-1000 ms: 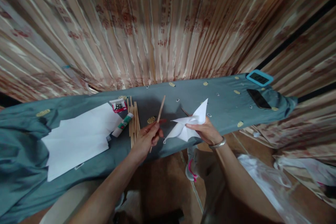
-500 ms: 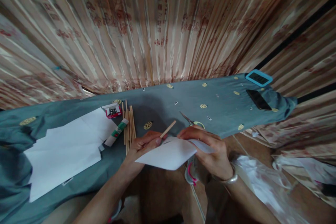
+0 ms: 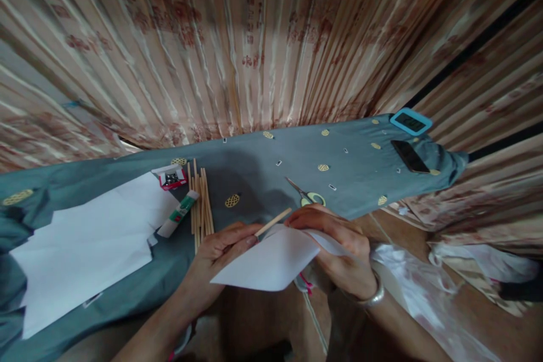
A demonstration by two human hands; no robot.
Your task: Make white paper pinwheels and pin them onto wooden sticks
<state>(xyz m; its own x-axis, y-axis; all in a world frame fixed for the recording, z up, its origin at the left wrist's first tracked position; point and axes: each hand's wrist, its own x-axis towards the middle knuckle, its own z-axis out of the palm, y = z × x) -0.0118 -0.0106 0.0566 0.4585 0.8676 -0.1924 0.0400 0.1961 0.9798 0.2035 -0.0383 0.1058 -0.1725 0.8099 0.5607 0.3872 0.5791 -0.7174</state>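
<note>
Between my two hands is a folded sheet of white paper (image 3: 271, 260), held above the near edge of the cloth. My left hand (image 3: 220, 254) is closed on a thin wooden stick (image 3: 274, 222), which points up and right, and on the paper's left side. The fingers of my right hand (image 3: 339, 243) pinch the paper's right part; their tips are partly hidden behind it. Just beyond my right hand lie scissors (image 3: 311, 198) with pale green handles. Left of my left hand is a bunch of wooden sticks (image 3: 200, 198).
On the grey-green cloth (image 3: 254, 169) lie white sheets (image 3: 93, 249), a glue stick (image 3: 180, 214) and a small red-and-white box (image 3: 170, 177) of metal pieces. A phone (image 3: 409, 156) and a blue-framed clock (image 3: 410, 121) are far right. Curtains (image 3: 263, 39) hang behind; a plastic bag (image 3: 424, 288) is lower right.
The view has shifted slightly, moving the table things a little left. The stick in my left hand lies at a flatter angle, and its tip is nearer my right fingers. Both hands keep their hold.
</note>
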